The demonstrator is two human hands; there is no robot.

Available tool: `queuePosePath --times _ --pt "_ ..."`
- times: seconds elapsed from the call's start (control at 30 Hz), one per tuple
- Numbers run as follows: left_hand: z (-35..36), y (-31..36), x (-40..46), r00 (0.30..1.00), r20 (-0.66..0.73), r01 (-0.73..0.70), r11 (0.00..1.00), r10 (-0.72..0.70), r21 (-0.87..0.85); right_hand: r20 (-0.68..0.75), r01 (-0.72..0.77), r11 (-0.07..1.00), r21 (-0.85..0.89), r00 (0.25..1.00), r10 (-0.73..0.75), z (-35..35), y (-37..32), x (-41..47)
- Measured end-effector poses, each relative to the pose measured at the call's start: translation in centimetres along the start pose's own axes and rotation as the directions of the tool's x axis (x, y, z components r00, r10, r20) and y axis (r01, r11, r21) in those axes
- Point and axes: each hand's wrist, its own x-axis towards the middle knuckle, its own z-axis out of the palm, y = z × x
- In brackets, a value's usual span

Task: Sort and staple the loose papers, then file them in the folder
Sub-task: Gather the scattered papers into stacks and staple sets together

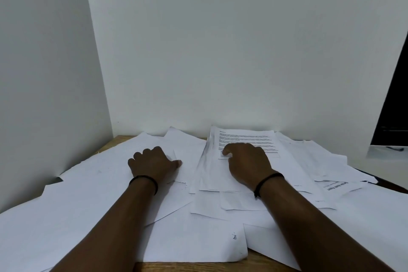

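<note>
Resting on a spread of loose papers (pixel 92 201), both hands lie low over a wooden counter (pixel 189 267) that is set into a corner of pale walls. The printed stack (pixel 245 137), a thick pile with lines of text on its top sheet, sits at the far side of the counter against the back wall, and it serves as the landmark for the rest.

The right hand (pixel 248 162) lies on top of the printed stack, palm down, fingers bent over the text and thumb reaching toward the stack's left edge; its grip is narrow, pressing the sheets, though whether it pinches any of them cannot be told. The left hand (pixel 152 162) rests on blank sheets just left of the printed stack, knuckles curled under and thumb pointing toward the stack; its grip is narrow too, and what it holds, if anything, is hidden under the fingers. Each wrist wears a thin black band (pixel 145 180).

Right of the printed stack more sheets fan outward, one with a bold heading (pixel 335 185) lying sideways. Nearer the person than the stack, overlapping blank pages cover almost all of the counter.
</note>
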Motion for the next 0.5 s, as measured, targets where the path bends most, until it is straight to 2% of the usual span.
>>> queuePosePath --times 0.07,0.2,0.3,0.37,0.43,0.5 --pt "-0.1 -0.3 0.1 1.000 -0.007 0.003 1.000 -0.003 -0.007 -0.051 0.048 0.998 0.028 0.998 -0.046 -0.1 -0.4 0.2" --pt "-0.7 -1.7 0.6 0.992 0.124 0.011 1.000 -0.013 0.020 -0.104 0.141 0.986 0.085 0.986 -0.132 -0.2 -1.5 0.0" --pt "-1.0 -1.6 0.3 0.994 0.103 0.014 0.994 -0.025 0.107 -0.107 0.184 0.976 0.115 0.979 -0.172 -0.2 -1.9 -0.3" --pt "-1.1 -1.3 0.2 1.000 0.001 0.026 0.990 -0.027 0.141 -0.108 0.193 0.973 0.128 0.978 -0.180 -0.2 -1.9 -0.3" --pt "-1.5 -1.3 0.3 0.977 -0.210 -0.001 0.992 0.028 0.124 -0.124 0.205 0.971 0.125 0.974 -0.190 -0.4 -2.0 -0.4" --pt "-2.4 -1.2 0.3 0.880 -0.467 -0.068 0.996 0.084 0.051 -0.157 0.217 0.965 0.146 0.968 -0.194 -0.6 -2.3 -0.4"
